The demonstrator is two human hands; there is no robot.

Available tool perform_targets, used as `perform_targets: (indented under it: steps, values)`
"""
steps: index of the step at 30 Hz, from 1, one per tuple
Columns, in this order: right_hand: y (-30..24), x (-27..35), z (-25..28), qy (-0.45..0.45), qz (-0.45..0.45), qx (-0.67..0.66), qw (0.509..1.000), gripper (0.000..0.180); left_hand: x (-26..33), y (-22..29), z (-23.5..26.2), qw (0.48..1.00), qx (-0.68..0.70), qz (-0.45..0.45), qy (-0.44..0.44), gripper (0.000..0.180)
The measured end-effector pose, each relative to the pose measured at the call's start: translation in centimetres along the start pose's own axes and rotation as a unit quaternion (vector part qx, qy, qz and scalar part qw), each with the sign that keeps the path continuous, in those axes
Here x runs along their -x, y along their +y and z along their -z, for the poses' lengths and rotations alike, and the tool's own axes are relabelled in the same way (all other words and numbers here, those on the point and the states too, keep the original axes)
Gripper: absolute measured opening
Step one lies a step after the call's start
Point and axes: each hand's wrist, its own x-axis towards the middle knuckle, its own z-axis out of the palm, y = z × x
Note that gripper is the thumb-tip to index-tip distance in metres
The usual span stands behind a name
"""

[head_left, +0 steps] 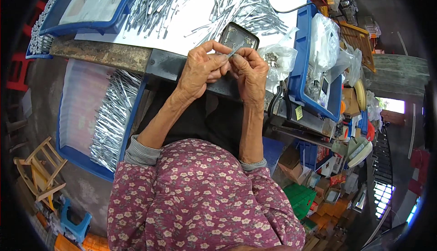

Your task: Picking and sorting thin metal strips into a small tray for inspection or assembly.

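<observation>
Over the near edge of the white-topped table, both hands come together around a thin, silvery metal strip (236, 48). My left hand (198, 69) pinches its lower end between thumb and fingers. My right hand (252, 73) is closed too, thumb and forefinger on the strip just beside the left fingertips. Any smaller part between the fingers is hidden. Just beyond them lies a dark shallow tray (256, 40) with small pale pieces in it. Two loose piles of similar strips, one on the left (157, 9) and one behind the tray (255, 14), cover the tabletop.
Right of my hands, a clear plastic bag (287, 59) holds small dark parts, beside a blue bin (302, 46) of plastic bags. A blue tray (86, 27) stands at the far left. Below it, a blue crate (86, 163) holds many strips. A black cable (268, 0) crosses the back.
</observation>
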Motion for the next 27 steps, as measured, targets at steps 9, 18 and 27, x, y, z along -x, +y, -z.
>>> perform_targets:
  steps: [9,18,27]
  values:
    - [0.3,0.2,-0.5,0.025,0.013,0.035,0.999,0.012,0.3,-0.4,-0.9,0.991,-0.099,-0.077,0.045,0.009]
    - [0.4,0.8,-2.0,0.093,0.095,0.209,0.969,0.012,0.3,-1.0,-1.3,0.967,-0.191,-0.134,0.100,0.008]
    - [1.2,0.7,-2.3,0.111,0.196,0.355,0.907,0.013,0.0,-1.6,-1.8,0.966,-0.182,-0.145,0.112,0.008]
